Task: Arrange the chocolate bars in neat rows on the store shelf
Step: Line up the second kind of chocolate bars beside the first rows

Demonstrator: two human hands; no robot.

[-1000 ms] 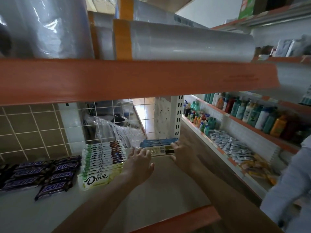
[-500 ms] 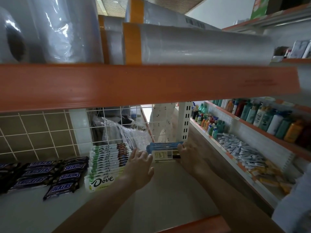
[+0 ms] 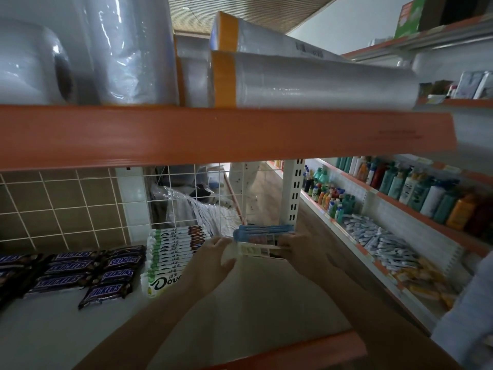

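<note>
Left hand (image 3: 213, 259): fingers curled round left end of the blue bar stack, thumb towards viewer.
Right hand (image 3: 298, 249): grips right end of same stack, fingers wrapped over its front edge.
Blue bar stack (image 3: 262, 232): several blue-wrapped choc bars w/ pale labelled undersides, held flat btw both hands at back of shelf, just right of Dove row, near wire grid (image 3: 186, 198).
Dove row (image 3: 173, 252): white/green bars, overlapped in a neat line front to back, beside left hand.
Snickers bars (image 3: 88, 271): dark wrappers, loose rows on left of shelf, apart from Dove.
Shelf (image 3: 240, 303): pale board, orange front lip.
Above: orange beam (image 3: 213, 134) w/ plastic film rolls (image 3: 320, 81) on top.
Right: shelves of bottles (image 3: 416, 188), small packets below.
</note>
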